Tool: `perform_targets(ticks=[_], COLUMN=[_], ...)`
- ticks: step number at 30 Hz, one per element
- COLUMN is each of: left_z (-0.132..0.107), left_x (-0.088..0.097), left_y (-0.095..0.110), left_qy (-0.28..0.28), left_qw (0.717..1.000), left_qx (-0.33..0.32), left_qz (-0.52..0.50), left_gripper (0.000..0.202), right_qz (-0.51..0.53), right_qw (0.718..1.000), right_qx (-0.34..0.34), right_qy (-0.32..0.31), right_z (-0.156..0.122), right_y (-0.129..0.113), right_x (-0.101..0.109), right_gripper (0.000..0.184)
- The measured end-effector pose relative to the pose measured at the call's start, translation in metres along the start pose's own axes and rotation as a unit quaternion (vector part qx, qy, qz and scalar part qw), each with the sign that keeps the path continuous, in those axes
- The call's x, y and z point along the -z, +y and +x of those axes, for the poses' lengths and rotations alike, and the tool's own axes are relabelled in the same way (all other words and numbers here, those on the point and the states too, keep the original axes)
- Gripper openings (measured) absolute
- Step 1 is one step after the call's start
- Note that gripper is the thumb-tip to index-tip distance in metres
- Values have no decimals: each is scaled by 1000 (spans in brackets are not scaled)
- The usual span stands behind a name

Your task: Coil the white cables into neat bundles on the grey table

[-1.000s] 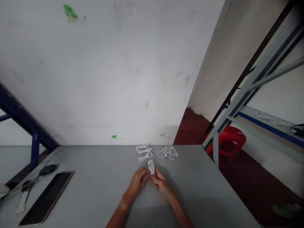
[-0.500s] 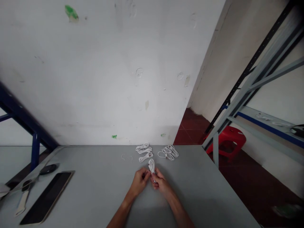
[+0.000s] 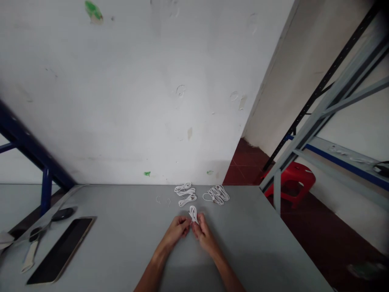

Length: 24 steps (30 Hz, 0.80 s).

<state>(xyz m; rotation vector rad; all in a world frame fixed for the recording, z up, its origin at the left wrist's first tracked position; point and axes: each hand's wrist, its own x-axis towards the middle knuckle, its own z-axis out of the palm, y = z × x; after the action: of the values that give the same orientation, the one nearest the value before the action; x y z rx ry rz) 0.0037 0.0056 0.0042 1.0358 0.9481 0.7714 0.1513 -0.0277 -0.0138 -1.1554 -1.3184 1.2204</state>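
You pinch the lower end of a small looped bundle of white cable (image 3: 193,213) between the nearly closed fingers (image 3: 186,222) of your left hand (image 3: 176,231) and right hand (image 3: 205,236); it stands upright above the grey table (image 3: 121,227), between your hands. Just beyond it lie a coiled white cable (image 3: 185,194) and, beside that, a second coiled white cable (image 3: 217,194). A dark tablet (image 3: 59,251) lies well off to your left.

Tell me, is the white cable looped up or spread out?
Looped up: the white cable forms a narrow bundle of loops, pinched between the left hand and right hand.
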Motion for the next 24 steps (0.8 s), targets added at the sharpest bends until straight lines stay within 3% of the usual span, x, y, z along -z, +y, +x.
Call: perform_targets(ticks=[8, 14, 20, 24], left_z=[-4, -6, -9, -12], left_x=[3, 5, 4, 6], left_y=[4, 7, 5, 4], left_qy=[-16, -13, -22, -44], left_qw=[997, 992, 991, 996], left_qx=[50, 82, 75, 36], left_qz=[-65, -98, -108, -75], left_gripper=[36, 26, 37, 49], right_qz=[-65, -83, -32, -2], right_qw=[995, 994, 998, 1000], right_qx=[70, 74, 50, 26], right_qy=[-16, -22, -32, -15], right_z=[-3, -2, -2, -1], right_y=[-3, 0, -8, -11], right_x=[-2, -2, 1, 1], right_gripper=[28, 27, 31, 29])
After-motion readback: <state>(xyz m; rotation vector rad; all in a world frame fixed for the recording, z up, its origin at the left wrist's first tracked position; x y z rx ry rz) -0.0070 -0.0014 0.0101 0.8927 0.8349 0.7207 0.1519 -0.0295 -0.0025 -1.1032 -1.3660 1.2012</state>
